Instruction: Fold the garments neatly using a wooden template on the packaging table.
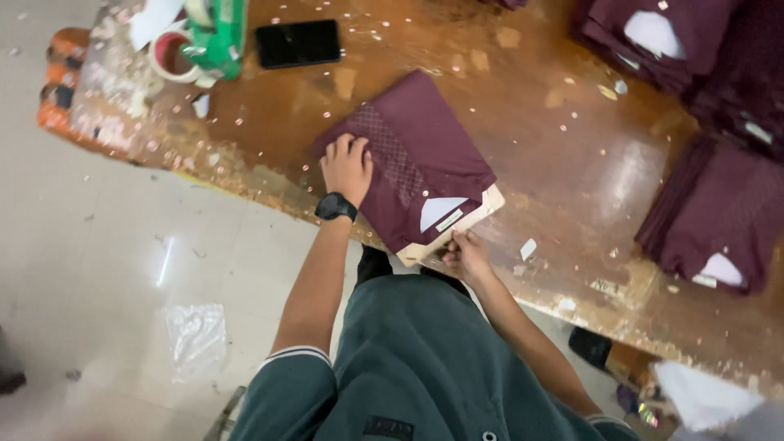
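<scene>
My left hand (346,166) presses flat on the folded maroon shirt (412,155), my right grip (463,251) pinches its cardboard (490,204) at the tabletop (572,147) near edge, where it could slide off.

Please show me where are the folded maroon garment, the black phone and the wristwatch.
folded maroon garment (425,155), head view, middle of the fabric
black phone (298,43), head view, centre of its screen
wristwatch (336,207), head view, its black band

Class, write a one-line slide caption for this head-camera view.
Left hand presses a folded maroon shirt while right hand pinches its cardboard at the table edge.
</scene>
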